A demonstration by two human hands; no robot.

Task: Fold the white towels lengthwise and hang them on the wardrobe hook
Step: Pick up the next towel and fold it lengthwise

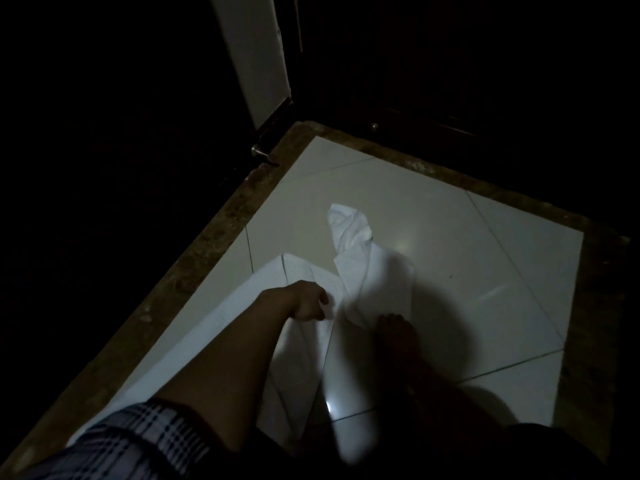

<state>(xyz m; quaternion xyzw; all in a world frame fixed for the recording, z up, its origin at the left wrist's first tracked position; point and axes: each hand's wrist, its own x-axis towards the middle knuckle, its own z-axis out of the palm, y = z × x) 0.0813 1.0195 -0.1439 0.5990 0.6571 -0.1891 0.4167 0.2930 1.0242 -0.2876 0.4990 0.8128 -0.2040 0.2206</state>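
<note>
A white towel [214,327] lies stretched along the left side of the pale tiled floor. My left hand [310,301] reaches down from a checked sleeve and is closed on a fold of this towel near its far end. A twisted, crumpled length of white towel [349,233] runs farther away across the tiles; whether it is the same towel or a second one cannot be told. My right hand is out of view. No hook is visible in the dark.
My bare foot [398,332] stands on the tiles just right of the towel. A brown stone border [194,258] frames the floor. A metal door handle [259,152] and a pale door panel [252,57] are at the back left; dark wooden doors [415,81] fill the back.
</note>
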